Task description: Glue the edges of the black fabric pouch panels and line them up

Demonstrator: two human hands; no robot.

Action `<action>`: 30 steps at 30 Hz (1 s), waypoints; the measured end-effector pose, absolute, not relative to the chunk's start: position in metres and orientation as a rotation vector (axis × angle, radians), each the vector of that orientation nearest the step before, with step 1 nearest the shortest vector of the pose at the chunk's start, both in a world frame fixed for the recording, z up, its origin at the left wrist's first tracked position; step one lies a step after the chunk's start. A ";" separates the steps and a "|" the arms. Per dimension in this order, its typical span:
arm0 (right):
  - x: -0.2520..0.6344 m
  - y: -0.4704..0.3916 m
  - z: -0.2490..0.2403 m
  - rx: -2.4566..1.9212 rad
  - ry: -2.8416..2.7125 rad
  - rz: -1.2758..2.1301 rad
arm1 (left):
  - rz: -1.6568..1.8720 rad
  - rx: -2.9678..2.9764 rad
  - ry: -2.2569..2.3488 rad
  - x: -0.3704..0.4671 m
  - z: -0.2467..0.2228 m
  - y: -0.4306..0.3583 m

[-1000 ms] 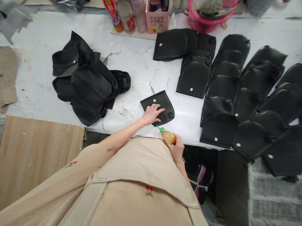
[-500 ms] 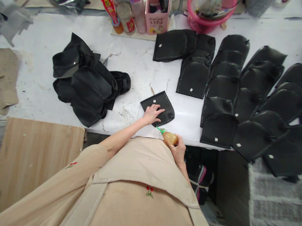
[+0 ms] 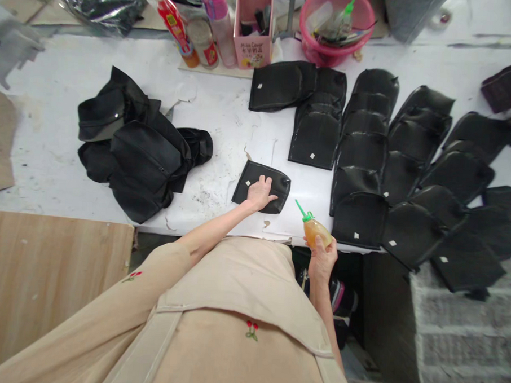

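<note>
Your right hand (image 3: 322,259) grips bottle (image 3: 315,231), gap to pouch (image 3: 281,186); left hand (image 3: 260,194) spread open on pouch, near table edge (image 3: 279,234).

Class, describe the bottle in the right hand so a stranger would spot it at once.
Find the near edge of the white table, by the apron. There, right of the black piece under the left hand, the right hand holds the bottle. Unlike the bottles beside the pink box, it has a green spout.
</note>
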State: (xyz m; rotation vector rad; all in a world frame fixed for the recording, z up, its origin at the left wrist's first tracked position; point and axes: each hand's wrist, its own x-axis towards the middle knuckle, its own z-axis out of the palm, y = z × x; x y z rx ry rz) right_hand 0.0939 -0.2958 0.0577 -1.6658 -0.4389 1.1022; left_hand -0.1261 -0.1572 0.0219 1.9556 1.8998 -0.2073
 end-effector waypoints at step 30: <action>0.085 -0.304 0.023 -1.903 -1.493 0.553 | -0.361 1.963 1.752 -0.120 0.026 -0.156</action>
